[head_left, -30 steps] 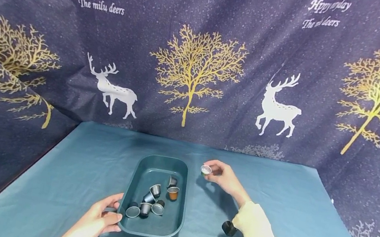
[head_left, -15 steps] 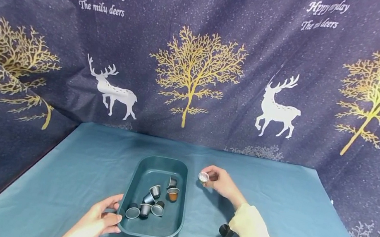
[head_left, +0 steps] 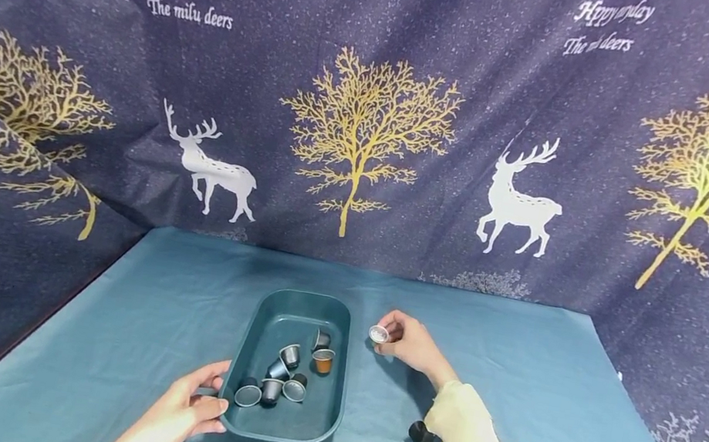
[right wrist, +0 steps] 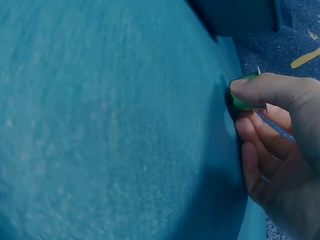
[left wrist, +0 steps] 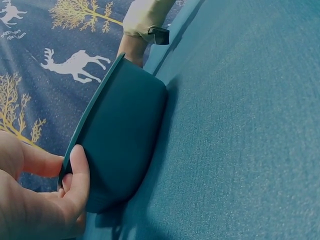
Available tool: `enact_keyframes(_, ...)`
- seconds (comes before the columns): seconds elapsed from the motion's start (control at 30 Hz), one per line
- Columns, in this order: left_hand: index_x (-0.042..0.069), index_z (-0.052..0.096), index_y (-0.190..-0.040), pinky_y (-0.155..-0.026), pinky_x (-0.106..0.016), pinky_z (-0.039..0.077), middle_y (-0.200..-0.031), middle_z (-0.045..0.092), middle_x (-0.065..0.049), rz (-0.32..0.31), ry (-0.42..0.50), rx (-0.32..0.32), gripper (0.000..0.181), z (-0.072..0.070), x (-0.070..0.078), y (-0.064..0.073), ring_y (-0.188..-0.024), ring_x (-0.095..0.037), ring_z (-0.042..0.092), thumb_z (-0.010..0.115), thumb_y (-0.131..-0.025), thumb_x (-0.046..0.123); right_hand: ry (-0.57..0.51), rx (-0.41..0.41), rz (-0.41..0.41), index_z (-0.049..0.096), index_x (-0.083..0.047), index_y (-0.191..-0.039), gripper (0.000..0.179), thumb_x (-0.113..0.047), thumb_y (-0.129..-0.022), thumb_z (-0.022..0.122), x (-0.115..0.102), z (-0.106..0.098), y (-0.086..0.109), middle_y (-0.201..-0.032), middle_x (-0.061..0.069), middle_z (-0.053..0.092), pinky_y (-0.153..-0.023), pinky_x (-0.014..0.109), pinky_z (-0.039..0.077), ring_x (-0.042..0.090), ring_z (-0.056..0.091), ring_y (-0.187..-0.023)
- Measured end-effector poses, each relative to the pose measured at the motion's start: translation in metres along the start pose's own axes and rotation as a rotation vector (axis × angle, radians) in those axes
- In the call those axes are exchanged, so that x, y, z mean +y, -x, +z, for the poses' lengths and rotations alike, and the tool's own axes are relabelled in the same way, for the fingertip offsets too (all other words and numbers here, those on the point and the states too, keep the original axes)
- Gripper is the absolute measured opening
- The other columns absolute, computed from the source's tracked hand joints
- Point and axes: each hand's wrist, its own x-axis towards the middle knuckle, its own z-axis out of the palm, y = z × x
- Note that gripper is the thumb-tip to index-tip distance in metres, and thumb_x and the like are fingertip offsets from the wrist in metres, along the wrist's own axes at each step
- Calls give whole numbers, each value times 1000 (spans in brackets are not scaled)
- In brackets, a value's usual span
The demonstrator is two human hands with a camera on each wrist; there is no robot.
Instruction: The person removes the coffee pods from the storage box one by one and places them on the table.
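At the near left corner of a dark teal plastic bin (head_left: 319,434), my left hand (head_left: 183,403) grips the rim between thumb and fingers. The left wrist view shows that hand (left wrist: 45,195) against the bin's outer wall (left wrist: 117,125). Inside the bin lie several coffee capsules, among them an orange one (head_left: 322,361) and a silver one (head_left: 271,392). Right of the bin, my right hand (head_left: 414,344) pinches a coffee capsule (head_left: 378,334), its foil lid facing me. The right wrist view shows its green body (right wrist: 245,92) between thumb (right wrist: 270,90) and fingers, close to the cloth.
A teal cloth (head_left: 548,410) covers the table around the bin. Behind it hangs a dark blue curtain (head_left: 413,207) with deer and golden trees. A small black device (head_left: 420,434) sits at the right sleeve (head_left: 466,435).
Over the last second my right hand has come a little toward me and slightly left, with the capsule still pinched. My left hand and the bin have stayed in place.
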Motion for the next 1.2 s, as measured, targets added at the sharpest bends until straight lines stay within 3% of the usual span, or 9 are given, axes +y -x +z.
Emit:
enact_keyframes(0.3,-9,25,-150,-80,-35,57,-116,34,-15,-29,-13,27,65,1,3,1,-95,-21,56,54,-93,3,28,8,39,62,-7,-103,29,-4,-79,79,0,2,0,-94,9,67,-63,29,53,13,63,-80)
enact_keyframes(0.57,-9,27,-150,-79,-36,57,-117,32,-16,-48,-26,70,62,5,6,-2,-92,-21,53,53,-93,1,55,6,24,64,-8,-101,26,-6,-80,79,2,1,1,-93,6,68,-65,30,53,13,64,-80)
enact_keyframes(0.8,-10,26,-150,-78,-34,57,-115,37,-14,-47,-12,50,63,5,5,1,-92,-20,56,53,-95,2,69,3,20,65,-8,-99,24,-7,-81,79,3,1,2,-93,6,69,-65,29,52,13,64,-80)
enact_keyframes(1.2,-7,34,-148,-77,-34,58,-115,39,-13,-64,11,121,59,7,6,2,-91,-20,58,55,-94,2,69,1,37,65,-8,-99,22,-9,-81,79,1,1,0,-94,6,69,-66,29,52,13,65,-82)
